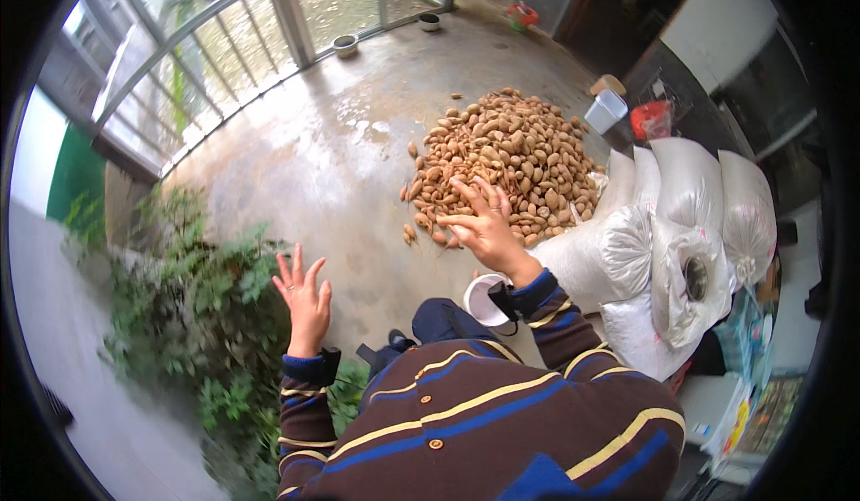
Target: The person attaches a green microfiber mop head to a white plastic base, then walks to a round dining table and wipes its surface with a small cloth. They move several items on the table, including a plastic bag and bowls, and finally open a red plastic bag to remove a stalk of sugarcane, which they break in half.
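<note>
My left hand [306,306] is raised with its fingers spread, holding nothing, close to the leafy green plants [206,295]. Held up on the other side, my right hand [484,228] also has its fingers apart and nothing in it. Behind it on the concrete floor lies a big heap of brown tubers [520,151], which look like sweet potatoes; the hand overlaps the heap's near edge in the picture, and I cannot tell that it touches any. Below my right wrist stands a white bucket [482,302], partly hidden by my sleeve.
Several stuffed white sacks [685,183] are stacked at the right of the heap. A pale plastic tub [606,110] and a red bag [651,120] sit beyond them. Small pots [345,46] stand along the barred glass door [215,53] at the far left.
</note>
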A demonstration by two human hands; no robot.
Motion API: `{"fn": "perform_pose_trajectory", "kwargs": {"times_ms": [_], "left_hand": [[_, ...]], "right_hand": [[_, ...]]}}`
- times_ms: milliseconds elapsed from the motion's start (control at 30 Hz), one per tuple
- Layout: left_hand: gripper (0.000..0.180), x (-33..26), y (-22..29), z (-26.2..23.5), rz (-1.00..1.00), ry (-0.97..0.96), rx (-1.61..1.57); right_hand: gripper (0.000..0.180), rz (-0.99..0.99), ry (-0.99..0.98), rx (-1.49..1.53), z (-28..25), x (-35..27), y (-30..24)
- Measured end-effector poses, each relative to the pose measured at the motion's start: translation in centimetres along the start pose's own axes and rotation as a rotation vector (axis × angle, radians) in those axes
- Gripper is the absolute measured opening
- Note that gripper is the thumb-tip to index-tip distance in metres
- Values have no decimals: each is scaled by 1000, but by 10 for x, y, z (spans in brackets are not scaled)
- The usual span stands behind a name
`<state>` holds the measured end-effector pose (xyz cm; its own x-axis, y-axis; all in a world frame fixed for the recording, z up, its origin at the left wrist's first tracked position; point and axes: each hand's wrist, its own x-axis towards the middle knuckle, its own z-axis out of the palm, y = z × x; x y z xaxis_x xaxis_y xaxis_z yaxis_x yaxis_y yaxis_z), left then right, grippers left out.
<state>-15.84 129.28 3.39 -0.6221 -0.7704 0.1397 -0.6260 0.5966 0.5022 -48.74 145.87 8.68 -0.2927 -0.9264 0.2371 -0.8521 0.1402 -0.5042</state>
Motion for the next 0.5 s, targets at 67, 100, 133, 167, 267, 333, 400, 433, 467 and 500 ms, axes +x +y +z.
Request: {"fn": "perform_pose_trajectory", "kwargs": {"times_ms": [67,100,133,167,267,333,400,433,467,500], "left_hand": [[32,75,-11,4,143,-18,-73],[32,111,-17,9,200,-43,-99],[33,148,-22,15,275,-53,-123],[43,184,-27,22,300,-57,-159],[50,287,-55,32,273,-230,-214],[53,352,-67,40,230,-189,-293],[48,405,-86,37,139,-275,-361],[42,434,-96,35,120,-273,-381],[36,462,-105,34,98,-269,-406],[31,490,-114,34,94,-243,-440]], "right_hand": [[42,-6,55,-2,1,38,15],[50,45,68,-29,4,61,25],[52,88,115,1,10,81,37],[54,149,153,12,16,102,48],[51,308,158,35,29,169,92],[50,257,378,62,44,229,116],[42,248,409,112,53,291,137],[36,299,367,98,56,322,142],[36,261,348,31,57,354,147],[31,270,347,156,61,384,147]]}}
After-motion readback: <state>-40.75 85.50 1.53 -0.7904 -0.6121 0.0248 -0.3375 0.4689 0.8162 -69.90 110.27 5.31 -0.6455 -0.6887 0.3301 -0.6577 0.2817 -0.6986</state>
